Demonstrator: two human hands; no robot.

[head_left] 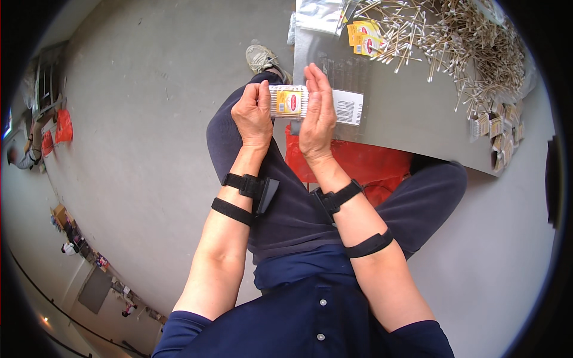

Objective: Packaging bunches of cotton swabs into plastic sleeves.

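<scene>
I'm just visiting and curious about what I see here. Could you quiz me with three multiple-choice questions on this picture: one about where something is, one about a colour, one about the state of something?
1. Where is the loose pile of cotton swabs?
A. On the grey table
B. On the floor
C. On the person's lap

2. What colour is the bag under the table edge?
A. Green
B. Red
C. White

3. How is the swab bundle held?
A. Lying loose on the table
B. Pinched in one hand
C. Pressed between left hand and right hand

Answers: 1 A, swabs are spread over the tabletop; 2 B, it is bright red; 3 C, a palm sits on each side.
</scene>
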